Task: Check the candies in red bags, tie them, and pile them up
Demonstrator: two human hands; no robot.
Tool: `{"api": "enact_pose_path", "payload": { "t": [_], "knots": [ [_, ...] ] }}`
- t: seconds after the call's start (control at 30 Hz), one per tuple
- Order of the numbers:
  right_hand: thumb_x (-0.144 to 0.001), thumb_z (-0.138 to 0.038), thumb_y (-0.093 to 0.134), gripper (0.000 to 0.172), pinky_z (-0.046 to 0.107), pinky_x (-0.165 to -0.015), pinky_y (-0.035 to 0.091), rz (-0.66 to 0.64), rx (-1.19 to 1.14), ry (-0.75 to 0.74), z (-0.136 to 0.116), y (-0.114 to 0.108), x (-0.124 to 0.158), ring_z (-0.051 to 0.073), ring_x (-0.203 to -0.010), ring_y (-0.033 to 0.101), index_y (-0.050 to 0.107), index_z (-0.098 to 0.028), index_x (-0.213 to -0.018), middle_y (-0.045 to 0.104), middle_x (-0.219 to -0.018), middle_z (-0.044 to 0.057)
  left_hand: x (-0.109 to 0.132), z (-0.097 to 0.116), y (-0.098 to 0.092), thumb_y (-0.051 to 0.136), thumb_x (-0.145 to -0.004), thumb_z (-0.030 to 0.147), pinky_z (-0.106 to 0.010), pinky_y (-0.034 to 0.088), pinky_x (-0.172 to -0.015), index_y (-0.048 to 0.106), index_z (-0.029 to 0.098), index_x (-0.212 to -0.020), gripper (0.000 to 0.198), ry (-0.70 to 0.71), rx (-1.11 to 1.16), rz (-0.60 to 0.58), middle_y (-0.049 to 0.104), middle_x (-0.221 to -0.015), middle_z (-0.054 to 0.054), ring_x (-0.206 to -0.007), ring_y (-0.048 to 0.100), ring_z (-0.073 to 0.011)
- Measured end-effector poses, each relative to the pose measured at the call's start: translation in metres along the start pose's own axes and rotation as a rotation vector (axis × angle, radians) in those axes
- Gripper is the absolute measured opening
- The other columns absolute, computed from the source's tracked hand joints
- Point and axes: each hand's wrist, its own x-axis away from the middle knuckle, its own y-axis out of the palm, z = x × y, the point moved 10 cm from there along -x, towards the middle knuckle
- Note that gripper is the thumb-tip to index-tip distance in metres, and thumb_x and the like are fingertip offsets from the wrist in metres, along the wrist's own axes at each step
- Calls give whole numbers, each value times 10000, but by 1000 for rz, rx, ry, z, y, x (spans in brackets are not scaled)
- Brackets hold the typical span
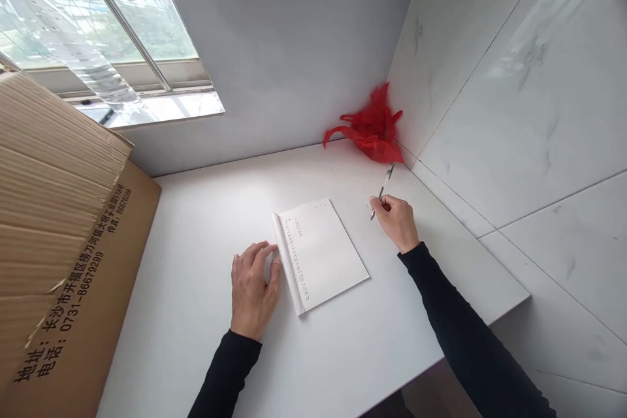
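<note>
A notepad [330, 251] with a rolled-back left edge lies at a slant on the white table. Small handwritten marks run down its left side, and a few more sit near the top; they are too small to read. My left hand [255, 284] rests on the tabletop just left of the pad, fingers loosely bent and apart, the fingertips close to its edge. Off the pad's upper right, my right hand [396, 219] pinches a slim pen [382, 191] between thumb and fingers. The pen slants up and away, its lower tip by the table.
A crumpled red plastic bag [372, 127] sits in the back corner against the walls. A large cardboard box [98, 261] with printed writing stands along the left. Behind it, a clear plastic bottle [105, 75] is at the window. The white table [196, 209] ends at the right front.
</note>
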Motion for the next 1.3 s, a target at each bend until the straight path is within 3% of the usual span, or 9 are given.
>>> {"api": "enact_pose_path", "payload": {
  "t": [0.13, 0.27, 0.43, 0.6, 0.7, 0.77, 0.97, 1.17, 1.3],
  "knots": [
    [-881, -450, 650, 544, 299, -526, 277, -138, 111, 72, 14, 13, 8, 142, -455, 318, 354, -242, -473, 375, -437, -46, 5, -4, 3, 649, -1003, 344, -643, 369, -1196, 679, 189, -1247, 291, -2, -11, 9, 663, -1380, -107, -1371, 565, -315],
    [-914, -513, 606, 578, 306, -538, 269, -155, 176, 110, 21, 17, 7, 169, -468, 368, 346, -250, -469, 408, -445, -22, 11, -4, 0, 652, -1003, 355, -652, 369, -1198, 673, 183, -1267, 316, -18, -5, 25, 668, -1379, -111, -1364, 577, -317],
    [-949, -558, 564, 519, 310, -572, 301, -117, 201, 110, 24, 14, 5, 218, -566, 520, 446, -260, -541, 560, -541, 20, 28, 13, -5, 578, -1038, 391, -634, 397, -1194, 615, 201, -1352, 369, -1, 29, -6, 698, -1340, -105, -1321, 625, -297],
    [-974, -464, 557, 326, 305, -600, 378, -65, 166, 69, 26, 17, -2, 219, -632, 609, 603, -245, -737, 672, -675, 21, 50, 33, -1, 564, -1003, 492, -659, 368, -1226, 396, 324, -1561, 607, 81, 6, -67, 574, -1546, -113, -1463, 518, -343],
    [-1002, -416, 567, 228, 301, -670, 473, -10, 140, 3, 19, 19, -24, 193, -680, 648, 669, -215, -962, 682, -732, -3, 54, 37, 5, 638, -942, 521, -737, 348, -1201, 312, 345, -1617, 770, 133, -20, -74, 485, -1621, -141, -1513, 438, -422],
    [-1007, -399, 609, 256, 324, -757, 531, 54, 144, -39, 14, 17, -49, 185, -779, 677, 660, -182, -1134, 709, -884, 16, 52, 35, 8, 621, -951, 520, -769, 342, -1184, 280, 332, -1631, 784, 140, -33, -55, 479, -1618, -163, -1520, 417, -440],
    [-1010, -381, 678, 428, 530, -1046, 528, 217, 248, -96, 4, 8, -125, 299, -1249, 614, 596, -189, -1383, 599, -1418, 120, 53, 30, 18, 636, -940, 537, -718, 304, -1239, 260, 320, -1641, 824, 149, -62, -70, 497, -1624, -131, -1511, 444, -387],
    [-1020, -369, 678, 374, 505, -1000, 575, 171, 305, -74, 10, 16, -159, 275, -1187, 659, 632, -186, -1342, 634, -1378, 113, 31, 27, 34, 636, -939, 538, -713, 228, -1267, 333, 242, -1618, 801, 66, -31, -35, 478, -1643, -150, -1555, 370, -403],
    [-1022, -367, 676, 350, 482, -969, 591, 194, 264, -81, 3, 3, -166, 260, -1146, 675, 644, -178, -1315, 654, -1339, 107, 5, 34, 34, 597, -972, 487, -695, 194, -1289, 394, 224, -1585, 697, 42, 75, 18, 488, -1634, -146, -1579, 331, -385]
  ]
}}
